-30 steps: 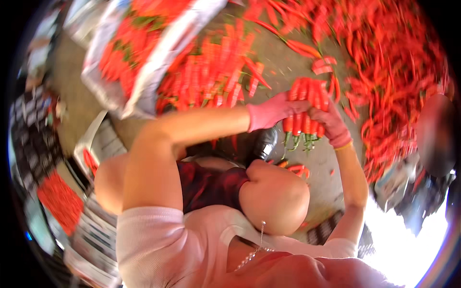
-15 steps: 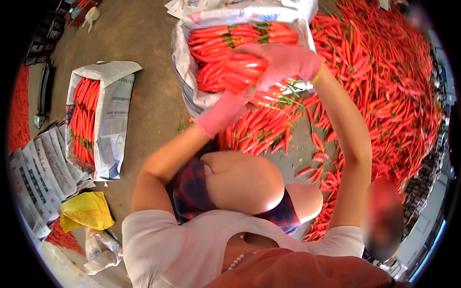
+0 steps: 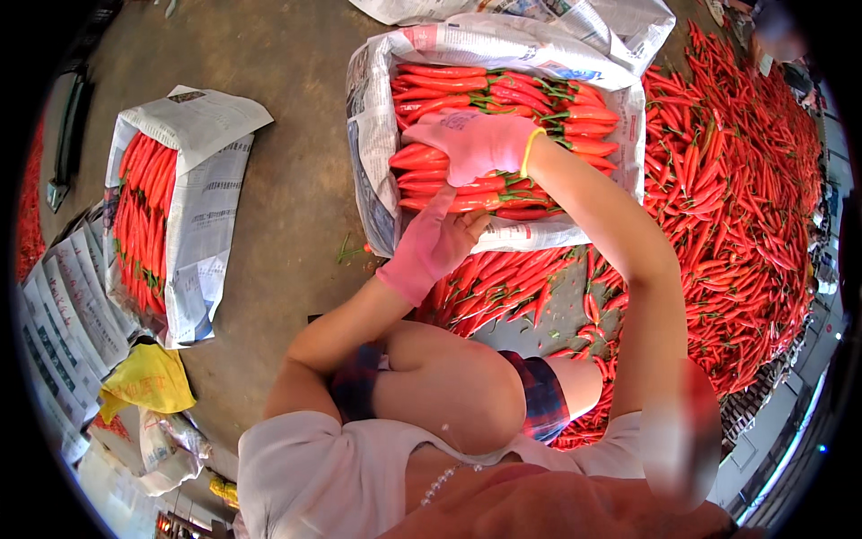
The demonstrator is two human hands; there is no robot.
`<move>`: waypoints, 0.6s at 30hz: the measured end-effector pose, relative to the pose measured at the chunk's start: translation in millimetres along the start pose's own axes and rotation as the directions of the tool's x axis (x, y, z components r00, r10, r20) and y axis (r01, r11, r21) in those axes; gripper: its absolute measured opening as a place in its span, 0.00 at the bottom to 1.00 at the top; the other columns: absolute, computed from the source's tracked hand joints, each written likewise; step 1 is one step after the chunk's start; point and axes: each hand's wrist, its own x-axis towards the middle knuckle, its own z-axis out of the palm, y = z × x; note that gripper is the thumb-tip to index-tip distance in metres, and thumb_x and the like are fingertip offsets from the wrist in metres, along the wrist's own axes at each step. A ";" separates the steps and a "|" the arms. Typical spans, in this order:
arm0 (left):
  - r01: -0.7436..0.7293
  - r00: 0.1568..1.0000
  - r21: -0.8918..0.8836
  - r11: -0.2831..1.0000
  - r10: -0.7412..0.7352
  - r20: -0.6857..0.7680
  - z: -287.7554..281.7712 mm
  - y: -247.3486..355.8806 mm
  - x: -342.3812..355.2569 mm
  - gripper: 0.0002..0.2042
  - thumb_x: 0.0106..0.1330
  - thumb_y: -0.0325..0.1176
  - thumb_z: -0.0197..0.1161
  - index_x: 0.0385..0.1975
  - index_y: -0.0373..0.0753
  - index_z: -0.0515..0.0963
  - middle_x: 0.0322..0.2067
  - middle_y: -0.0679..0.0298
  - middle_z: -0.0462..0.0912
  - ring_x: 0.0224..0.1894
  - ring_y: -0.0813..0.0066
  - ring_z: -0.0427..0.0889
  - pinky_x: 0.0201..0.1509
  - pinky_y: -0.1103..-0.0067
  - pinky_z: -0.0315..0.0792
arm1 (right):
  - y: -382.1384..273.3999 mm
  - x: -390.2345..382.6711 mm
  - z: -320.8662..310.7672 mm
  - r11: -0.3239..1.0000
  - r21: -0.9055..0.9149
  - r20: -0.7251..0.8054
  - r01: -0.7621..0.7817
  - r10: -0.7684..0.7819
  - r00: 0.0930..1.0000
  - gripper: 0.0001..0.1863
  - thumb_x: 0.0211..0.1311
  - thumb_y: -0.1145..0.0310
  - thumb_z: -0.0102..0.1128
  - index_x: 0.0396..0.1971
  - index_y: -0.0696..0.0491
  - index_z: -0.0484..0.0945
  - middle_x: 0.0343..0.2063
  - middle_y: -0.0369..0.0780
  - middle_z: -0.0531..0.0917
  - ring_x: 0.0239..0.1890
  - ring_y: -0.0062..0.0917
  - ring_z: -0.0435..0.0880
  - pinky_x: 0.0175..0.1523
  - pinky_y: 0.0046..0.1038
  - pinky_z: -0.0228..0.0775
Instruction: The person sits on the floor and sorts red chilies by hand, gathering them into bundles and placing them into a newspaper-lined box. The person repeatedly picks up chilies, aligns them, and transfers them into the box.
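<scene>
Both my hands wear pink gloves at a newspaper-lined box (image 3: 633,171) holding rows of red chillies with green stems. My right hand (image 3: 471,144), with a yellow cuff, lies over the left part of the rows, fingers curved down around a bundle of chillies (image 3: 485,186). My left hand (image 3: 429,241) reaches up from below to the box's near side, thumb against the bottom row and fingers bent around it at the rim. The fingertips of my right hand are partly hidden among the chillies.
A smaller paper-wrapped box of chillies (image 3: 206,234) stands at left, beside newspaper sheets (image 3: 67,332) and a yellow bag (image 3: 148,382). A large chilli heap (image 3: 736,198) covers the floor at right. More chillies (image 3: 494,287) lie between the box and my bent knees.
The bundle, held over the floor earlier, was raised over the box and is now down among its rows. My right hand has moved leftward over it, my left hand to the near rim.
</scene>
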 end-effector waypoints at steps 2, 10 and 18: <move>0.026 0.990 -0.067 0.997 -0.035 -0.138 5.3 2.0 -5.3 0.18 0.75 0.35 0.54 0.60 0.36 0.67 0.58 0.51 0.72 0.62 0.55 0.71 0.73 0.61 0.62 | 17.0 4.1 -0.9 1.000 0.008 -0.091 -0.021 0.021 0.996 0.46 0.43 0.73 0.63 0.70 0.51 0.60 0.66 0.48 0.64 0.65 0.44 0.68 0.61 0.36 0.70; 0.141 0.989 -0.028 0.990 -0.139 0.056 18.1 16.5 -32.5 0.21 0.72 0.31 0.54 0.59 0.23 0.64 0.63 0.45 0.67 0.68 0.53 0.66 0.74 0.63 0.62 | 45.3 -3.5 -14.5 0.965 0.193 -0.261 -0.176 0.224 0.939 0.50 0.46 0.65 0.67 0.72 0.50 0.54 0.66 0.48 0.65 0.64 0.43 0.69 0.63 0.38 0.67; 0.128 0.991 0.032 0.991 -0.128 0.026 18.9 20.0 -36.4 0.23 0.72 0.35 0.55 0.60 0.24 0.64 0.63 0.47 0.68 0.68 0.56 0.66 0.74 0.63 0.63 | 58.3 -11.3 51.4 0.959 0.274 -0.653 -0.073 0.241 0.718 0.41 0.47 0.56 0.70 0.62 0.53 0.69 0.60 0.49 0.73 0.65 0.45 0.67 0.69 0.40 0.58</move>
